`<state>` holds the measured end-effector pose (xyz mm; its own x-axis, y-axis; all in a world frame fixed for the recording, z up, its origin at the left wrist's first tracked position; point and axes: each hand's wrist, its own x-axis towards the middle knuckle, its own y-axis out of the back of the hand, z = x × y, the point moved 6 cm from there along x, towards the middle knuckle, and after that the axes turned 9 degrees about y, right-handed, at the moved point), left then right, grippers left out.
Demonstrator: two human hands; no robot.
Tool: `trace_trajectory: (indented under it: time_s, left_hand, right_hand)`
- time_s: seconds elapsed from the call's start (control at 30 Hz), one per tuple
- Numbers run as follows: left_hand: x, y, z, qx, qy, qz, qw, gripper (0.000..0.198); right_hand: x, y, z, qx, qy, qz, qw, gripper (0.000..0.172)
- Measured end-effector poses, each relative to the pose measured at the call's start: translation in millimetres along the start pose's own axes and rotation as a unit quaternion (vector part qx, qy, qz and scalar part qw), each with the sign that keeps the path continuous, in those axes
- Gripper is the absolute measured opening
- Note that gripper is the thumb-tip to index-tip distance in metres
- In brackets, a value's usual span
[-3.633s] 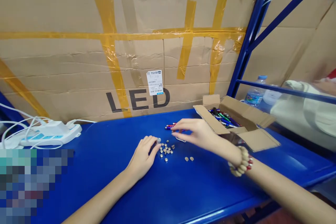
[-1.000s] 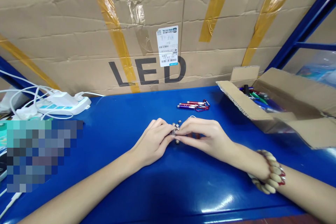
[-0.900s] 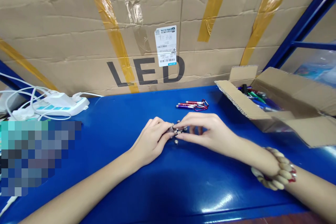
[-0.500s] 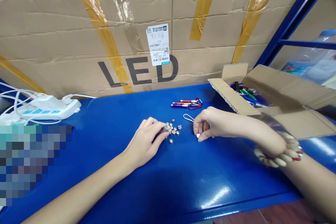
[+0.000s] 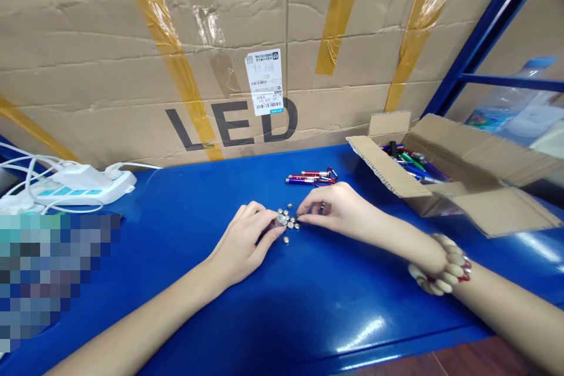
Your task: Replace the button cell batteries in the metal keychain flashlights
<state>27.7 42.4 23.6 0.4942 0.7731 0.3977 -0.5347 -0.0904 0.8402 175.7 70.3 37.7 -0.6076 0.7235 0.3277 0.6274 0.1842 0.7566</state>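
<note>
My left hand (image 5: pixel 243 241) rests on the blue table (image 5: pixel 308 305), fingers curled around a small dark torch body whose silver open end (image 5: pixel 279 221) points right. My right hand (image 5: pixel 335 211) pinches something tiny at its fingertips, right beside that open end. A few silver button cells (image 5: pixel 291 223) lie scattered between the two hands. A beaded bracelet (image 5: pixel 438 273) circles my right wrist.
Two small keychain torches (image 5: pixel 311 177) lie behind my hands. An open cardboard box (image 5: pixel 445 179) with several coloured torches stands at the right. A white power strip (image 5: pixel 81 188) with cables sits at the left. A taped cardboard sheet (image 5: pixel 220 59) marked LED walls the back.
Half a second ago my right hand was to the right, picking up a cell; it has since come back left to the torch's open end. My left hand has stayed put.
</note>
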Motion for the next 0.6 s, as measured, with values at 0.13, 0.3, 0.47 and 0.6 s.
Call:
trace_trajectory:
  time_s: [0.13,0.3,0.47,0.6]
  left_hand:
    - [0,-0.9,3,0.000,-0.015,-0.017,1.000,0.022]
    - [0,-3.3,3,-0.001,-0.024,-0.042,0.999,0.024]
    - [0,-2.8,2,0.000,-0.023,-0.031,0.999,0.023]
    - [0,-2.3,0,0.005,-0.009,-0.020,1.000,0.022]
  right_hand:
    - [-1,-1,-15,0.163,-0.020,0.080,0.983,0.018]
    - [-5,-14,-16,0.203,-0.024,0.088,0.975,0.019]
    - [-4,-8,-9,0.160,-0.025,0.123,0.979,0.020]
    - [-3,7,-6,-0.020,0.021,0.106,0.994,0.020]
